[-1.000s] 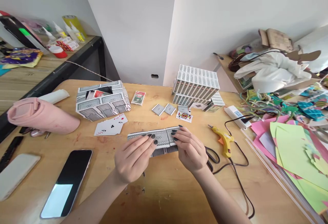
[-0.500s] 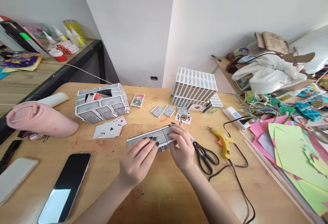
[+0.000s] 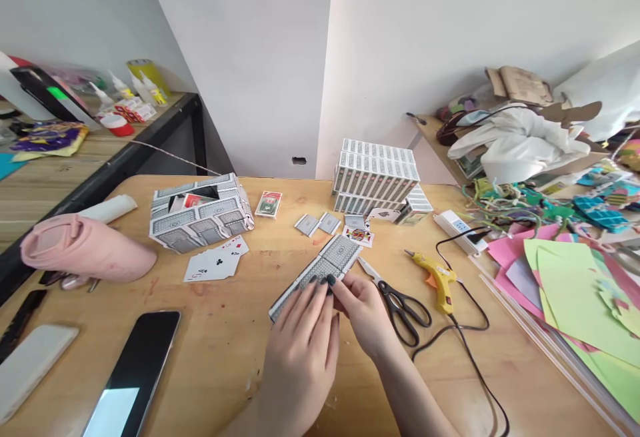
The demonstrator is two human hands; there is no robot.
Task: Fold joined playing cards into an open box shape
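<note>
Before me a panel of joined playing cards (image 3: 341, 251), patterned backs up, lies slanted with its far end to the right. My left hand (image 3: 303, 354) rests its fingers over the panel's near part, gripping it. At the right edge, my right hand (image 3: 367, 310) holds the same panel, thumb on top near the left fingertips; its other fingers are partly hidden beneath. Black-handled scissors (image 3: 403, 305) lie just right of my right hand. Beyond the panel are small cut card pieces (image 3: 307, 224) and a face card (image 3: 358, 236).
A card-covered box (image 3: 200, 214) and fanned cards (image 3: 214, 262) sit left, with a pink bottle (image 3: 90, 248) and phone (image 3: 137, 364). Card packs (image 3: 377, 169) are stacked at the back. To the right are a yellow glue gun (image 3: 437, 280), its cord, a power strip (image 3: 459, 229) and coloured paper (image 3: 575, 297).
The panel has turned, its far end now pointing away from me. My left hand has moved right and nearer, fingers beside the right thumb; my right hand has slid down the panel's edge.
</note>
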